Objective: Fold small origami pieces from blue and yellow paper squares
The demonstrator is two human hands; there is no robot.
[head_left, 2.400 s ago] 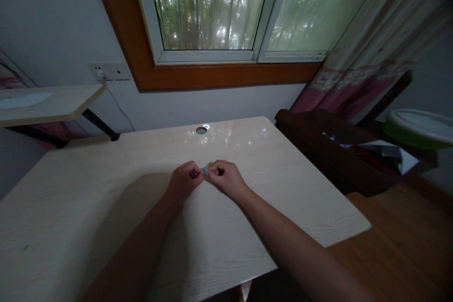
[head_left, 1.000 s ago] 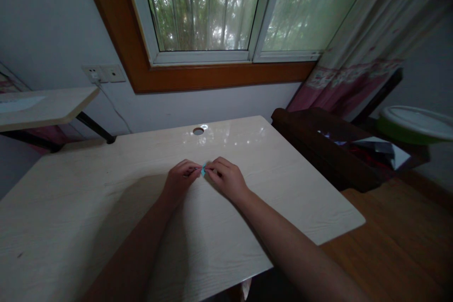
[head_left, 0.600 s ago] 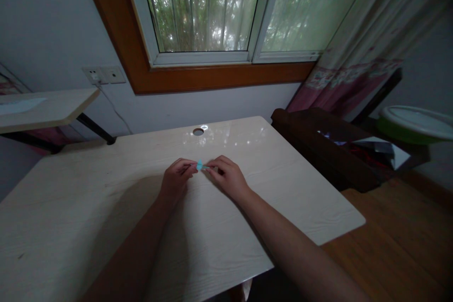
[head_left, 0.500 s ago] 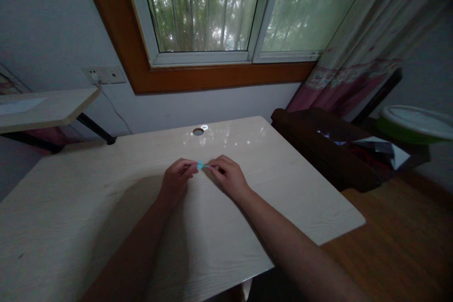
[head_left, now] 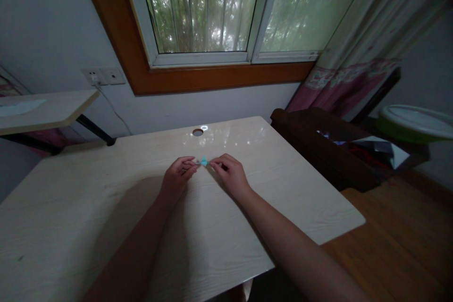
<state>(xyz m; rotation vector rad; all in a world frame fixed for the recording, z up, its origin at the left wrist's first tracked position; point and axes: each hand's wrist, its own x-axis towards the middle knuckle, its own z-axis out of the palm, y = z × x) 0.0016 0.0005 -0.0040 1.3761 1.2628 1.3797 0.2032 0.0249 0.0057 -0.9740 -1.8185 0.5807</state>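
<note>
Small turquoise piece (head_left: pixel 204 162), with thin ends

We list the piece over the middle of the counter (head_left: pixel 304 198), directly between the left hand (head_left: pixel 180 172) and the right hand (head_left: pixel 230 173), its wider centre exposed in the gap. Right hand: thumb and forefinger closed in a pinch on one thin end, other fingers curled. Left hand: fingertips and thumb closed on the opposite end, remaining fingers loosely parted.

Obscured: both tips of the piece, under the fingertips. Its material and exact outline are too small for us to make out; we cannot tell whether it touches the counter. The forearms are cut off below. A green-sided, pale-topped object (head_left: pixel 414 125) is cut off at right; a tiny dark mark (head_left: pixel 20 258) at left stays unidentified.
</note>
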